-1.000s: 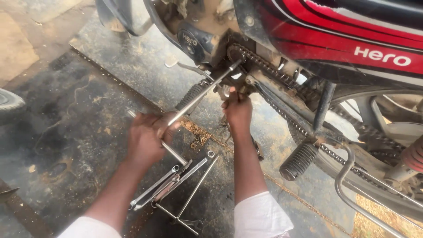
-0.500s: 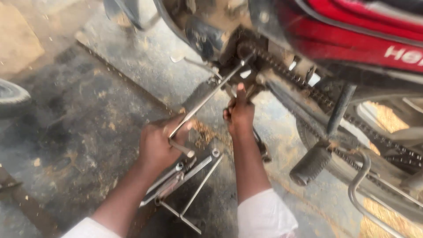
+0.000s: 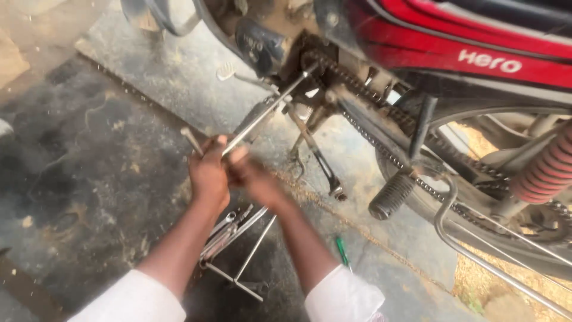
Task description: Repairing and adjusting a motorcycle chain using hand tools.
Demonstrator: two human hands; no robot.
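Beside the red motorcycle's chain sprocket (image 3: pixel 310 59), the left hand (image 3: pixel 208 173) is clamped on the long steel T-handle socket wrench (image 3: pixel 265 113), whose shaft runs up-right to the sprocket, while the blurred right hand (image 3: pixel 253 179) closes just beside it.

The motorcycle's glossy side panel (image 3: pixel 453 42) is red with black trim and white lettering — its coiled rear shock spring (image 3: pixel 545 170), at three o'clock, red too. The long T-handled steel wrench (image 3: pixel 262 116) shines silver-grey. A ribbed rubber footpeg (image 3: pixel 391 195) is black, the oily drive chain (image 3: pixel 381 110) dark brown. At six o'clock, a small screwdriver handle (image 3: pixel 342 251) — bright green. Both cuffs (image 3: pixel 345 298) are white.
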